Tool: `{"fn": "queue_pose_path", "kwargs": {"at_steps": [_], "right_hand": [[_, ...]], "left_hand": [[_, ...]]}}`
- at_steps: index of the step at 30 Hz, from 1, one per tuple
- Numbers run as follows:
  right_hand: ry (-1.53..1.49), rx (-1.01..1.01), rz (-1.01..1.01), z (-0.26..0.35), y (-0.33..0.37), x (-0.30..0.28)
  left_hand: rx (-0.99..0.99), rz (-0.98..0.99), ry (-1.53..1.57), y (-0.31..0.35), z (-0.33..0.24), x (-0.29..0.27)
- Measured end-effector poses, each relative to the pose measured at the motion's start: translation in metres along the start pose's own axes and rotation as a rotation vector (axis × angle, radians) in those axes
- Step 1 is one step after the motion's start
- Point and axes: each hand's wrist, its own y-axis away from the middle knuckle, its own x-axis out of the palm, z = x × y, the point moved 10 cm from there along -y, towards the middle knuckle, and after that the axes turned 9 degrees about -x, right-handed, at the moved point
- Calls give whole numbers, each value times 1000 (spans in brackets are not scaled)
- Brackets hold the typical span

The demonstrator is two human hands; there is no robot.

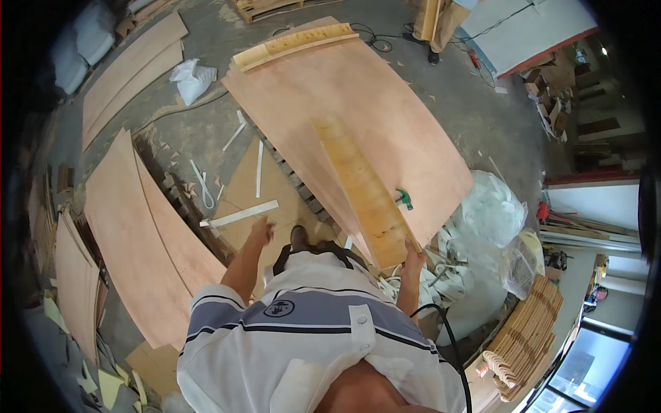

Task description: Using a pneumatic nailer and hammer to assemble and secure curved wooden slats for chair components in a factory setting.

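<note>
Beside plank [365, 196], green clamp [404, 198].

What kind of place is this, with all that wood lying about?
Most likely a woodworking shop: large plywood sheets lie on a concrete floor with offcuts, and the right hand holds a long wooden plank.

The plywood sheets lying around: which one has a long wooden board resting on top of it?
The big sheet straight ahead, resting on the pallet. The right hand grips the yellowish board lying across it; a green clamp sits beside. The sheets at left are bare.
</note>
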Motion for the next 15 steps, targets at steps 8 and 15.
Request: {"fn": "queue_pose_path", "kwargs": {"at_steps": [8, 15], "right_hand": [[124, -59, -1, 30, -9, 1], [200, -34, 61, 64, -31, 79]], "left_hand": [[781, 43, -49, 65, 143, -124], [-15, 154, 804, 48, 133, -134]]}}
